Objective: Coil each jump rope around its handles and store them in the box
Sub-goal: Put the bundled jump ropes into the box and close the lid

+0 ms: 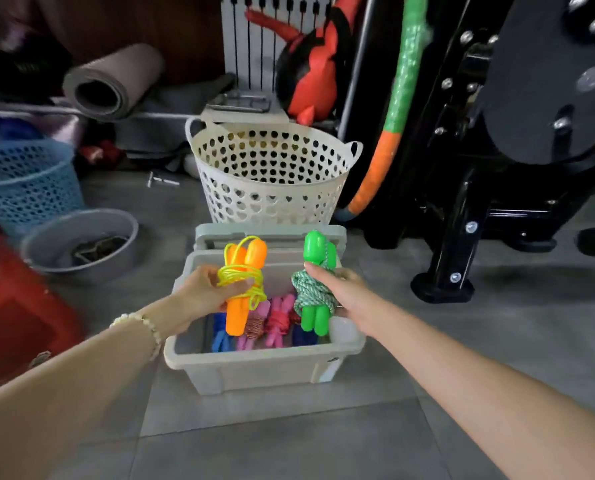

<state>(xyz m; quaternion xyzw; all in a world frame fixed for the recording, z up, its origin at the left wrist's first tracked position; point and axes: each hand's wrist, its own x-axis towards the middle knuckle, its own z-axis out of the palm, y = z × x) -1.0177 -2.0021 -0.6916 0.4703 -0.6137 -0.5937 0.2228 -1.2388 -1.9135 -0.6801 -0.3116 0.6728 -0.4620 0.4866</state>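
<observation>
My left hand (204, 289) grips an orange-handled jump rope (242, 282) with yellow cord coiled round both handles, held upright over the grey box (254, 368). My right hand (337, 289) grips a green-handled jump rope (315, 292) wrapped in green-white cord, also upright above the box. Inside the box lie several coiled ropes: a blue one (219, 337) at the left, pink ones (278, 323) in the middle. The box lid (271, 233) lies just behind the box.
A white perforated basket (271, 171) stands behind the box. A grey basin (81, 244), a blue basket (29, 185) and a red stool (15, 317) sit at the left. A black exercise machine (479, 202) fills the right. Grey tiled floor lies in front.
</observation>
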